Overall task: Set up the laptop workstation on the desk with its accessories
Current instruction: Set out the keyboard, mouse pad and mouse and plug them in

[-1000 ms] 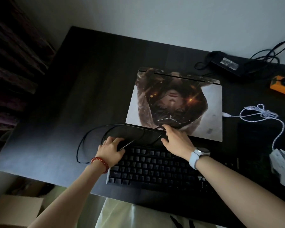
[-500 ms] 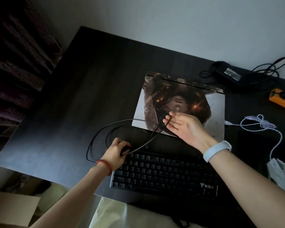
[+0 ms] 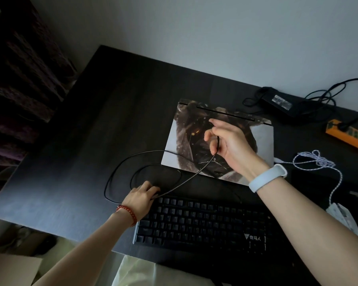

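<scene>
- Laptop (image 3: pixel 256 145): closed, flat on the desk (image 3: pixel 81 151), beyond the keyboard (image 3: pixel 205 223).
- Keyboard cable (image 3: pixel 174 187): slack loops off the laptop's near-left corner; one strand rises diagonally over the lid.
- Right hand (image 3: pixel 232 147): above the lid, fingers loosely curled, pinching the cable's raised end.
- Left hand (image 3: pixel 141 198): half-closed on the loops.
- Judgement: right hand nearer the laptop; port side unseen.
</scene>
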The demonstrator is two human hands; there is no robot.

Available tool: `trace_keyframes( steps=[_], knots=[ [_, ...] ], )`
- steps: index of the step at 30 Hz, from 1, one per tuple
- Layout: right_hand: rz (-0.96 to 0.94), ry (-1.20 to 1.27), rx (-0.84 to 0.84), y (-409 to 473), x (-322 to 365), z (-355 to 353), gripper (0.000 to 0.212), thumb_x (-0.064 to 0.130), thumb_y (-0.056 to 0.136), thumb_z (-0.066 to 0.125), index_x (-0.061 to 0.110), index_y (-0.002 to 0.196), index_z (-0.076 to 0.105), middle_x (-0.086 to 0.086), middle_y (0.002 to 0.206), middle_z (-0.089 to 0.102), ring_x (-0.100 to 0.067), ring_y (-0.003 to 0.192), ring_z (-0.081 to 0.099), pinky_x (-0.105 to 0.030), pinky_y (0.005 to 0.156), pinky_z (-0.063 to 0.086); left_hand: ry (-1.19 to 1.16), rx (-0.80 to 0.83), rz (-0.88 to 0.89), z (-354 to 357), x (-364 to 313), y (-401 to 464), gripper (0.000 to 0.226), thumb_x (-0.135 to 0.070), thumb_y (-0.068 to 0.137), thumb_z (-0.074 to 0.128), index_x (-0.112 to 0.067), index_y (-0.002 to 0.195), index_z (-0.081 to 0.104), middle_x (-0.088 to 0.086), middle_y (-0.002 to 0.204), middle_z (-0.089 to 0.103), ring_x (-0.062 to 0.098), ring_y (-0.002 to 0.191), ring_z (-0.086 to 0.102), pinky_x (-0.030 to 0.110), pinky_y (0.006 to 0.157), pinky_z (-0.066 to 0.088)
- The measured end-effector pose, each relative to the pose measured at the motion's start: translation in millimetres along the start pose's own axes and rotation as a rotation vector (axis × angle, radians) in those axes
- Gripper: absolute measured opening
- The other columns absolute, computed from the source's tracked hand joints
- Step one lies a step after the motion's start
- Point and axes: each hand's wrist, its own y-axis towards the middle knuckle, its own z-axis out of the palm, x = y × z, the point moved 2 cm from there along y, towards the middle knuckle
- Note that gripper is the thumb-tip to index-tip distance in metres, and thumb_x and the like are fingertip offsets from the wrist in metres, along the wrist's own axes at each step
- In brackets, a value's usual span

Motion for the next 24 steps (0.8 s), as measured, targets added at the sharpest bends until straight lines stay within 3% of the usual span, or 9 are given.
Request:
trace_keyframes(
  steps=[3, 5, 8, 12, 14, 16, 19, 21, 24],
  knots=[
    [-0.004, -0.010, 0.079, -1, 9, -2, 0.031, 0.002, 0.095, 0.037, 0.006, 0.125, 0.044, -0.008, 0.070, 0.057, -0.012, 0.040, 0.047, -0.023, 0.049, 0.039, 0.056, -0.037, 0.069, -3, 2, 0, 0.035, -0.027, 0.096, 0.040, -0.021, 0.129, 0.049, 0.003, 0.122, 0.052, 0.024, 0.113, 0.048, 0.034, 0.094, 0.041],
    [-0.009, -0.032, 0.102, 0, 13, -2, 0.026, 0.002, 0.095, 0.036, 0.005, 0.114, 0.052, -0.007, 0.072, 0.060, -0.011, 0.043, 0.049, -0.021, 0.048, 0.041, 0.080, -0.096, 0.116, -12, 5, -1, 0.034, -0.026, 0.096, 0.043, -0.020, 0.127, 0.053, 0.003, 0.122, 0.055, 0.026, 0.119, 0.043, 0.038, 0.095, 0.041],
    [-0.020, -0.031, 0.047, 9, 11, -7, 0.024, -0.001, 0.095, 0.033, 0.007, 0.100, 0.055, -0.008, 0.071, 0.060, -0.012, 0.047, 0.055, -0.020, 0.049, 0.046, 0.127, -0.107, 0.084, -33, 12, 0, 0.034, -0.028, 0.097, 0.038, -0.026, 0.129, 0.047, 0.000, 0.125, 0.050, 0.024, 0.111, 0.050, 0.035, 0.089, 0.043],
    [-0.024, -0.646, 0.019, 24, -31, -19, 0.018, 0.003, 0.097, 0.031, 0.004, 0.104, 0.048, -0.011, 0.097, 0.063, -0.022, 0.084, 0.063, -0.027, 0.073, 0.049, 0.223, -0.102, -0.028, -54, 32, -4, 0.040, -0.023, 0.094, 0.042, -0.028, 0.134, 0.040, 0.000, 0.121, 0.053, 0.028, 0.090, 0.061, 0.033, 0.076, 0.045],
    [0.013, -0.848, 0.062, 27, -66, -23, 0.018, 0.004, 0.098, 0.029, 0.005, 0.103, 0.046, -0.011, 0.113, 0.060, -0.024, 0.104, 0.057, -0.027, 0.087, 0.041, 0.212, -0.225, -0.061, -61, 40, -11, 0.040, -0.011, 0.084, 0.059, -0.014, 0.123, 0.054, 0.010, 0.104, 0.061, 0.035, 0.079, 0.063, 0.038, 0.072, 0.048],
    [0.028, -0.918, 0.069, 30, -96, -20, 0.019, 0.005, 0.097, 0.029, 0.004, 0.105, 0.046, -0.010, 0.121, 0.056, -0.023, 0.113, 0.052, -0.025, 0.091, 0.035, 0.268, -0.338, -0.084, -61, 50, -15, 0.037, -0.005, 0.072, 0.071, -0.008, 0.108, 0.064, 0.014, 0.089, 0.064, 0.035, 0.076, 0.063, 0.043, 0.074, 0.048],
    [-0.001, -0.957, 0.059, 34, -122, -11, 0.018, 0.006, 0.096, 0.031, 0.004, 0.103, 0.047, -0.010, 0.118, 0.056, -0.024, 0.112, 0.051, -0.026, 0.089, 0.036, 0.180, -0.173, -0.185, -48, 52, -21, 0.033, -0.023, 0.089, 0.052, -0.019, 0.122, 0.055, 0.006, 0.104, 0.064, 0.027, 0.098, 0.059, 0.039, 0.090, 0.035],
    [-0.015, -0.949, 0.075, 33, -129, -5, 0.018, 0.006, 0.096, 0.031, 0.005, 0.100, 0.048, -0.009, 0.112, 0.058, -0.024, 0.108, 0.053, -0.025, 0.085, 0.035, 0.039, 0.020, -0.212, -28, 46, -24, 0.035, -0.038, 0.096, 0.035, -0.026, 0.127, 0.045, 0.002, 0.105, 0.067, 0.022, 0.098, 0.061, 0.035, 0.091, 0.034],
    [-0.006, -0.935, 0.099, 23, -137, -9, 0.019, 0.008, 0.097, 0.030, 0.008, 0.099, 0.049, -0.008, 0.111, 0.058, -0.023, 0.107, 0.054, -0.027, 0.087, 0.038, -0.112, 0.105, -0.252, -5, 27, -27, 0.039, -0.045, 0.095, 0.036, -0.023, 0.124, 0.047, 0.004, 0.112, 0.064, 0.022, 0.101, 0.060, 0.033, 0.092, 0.038]
  ],
)
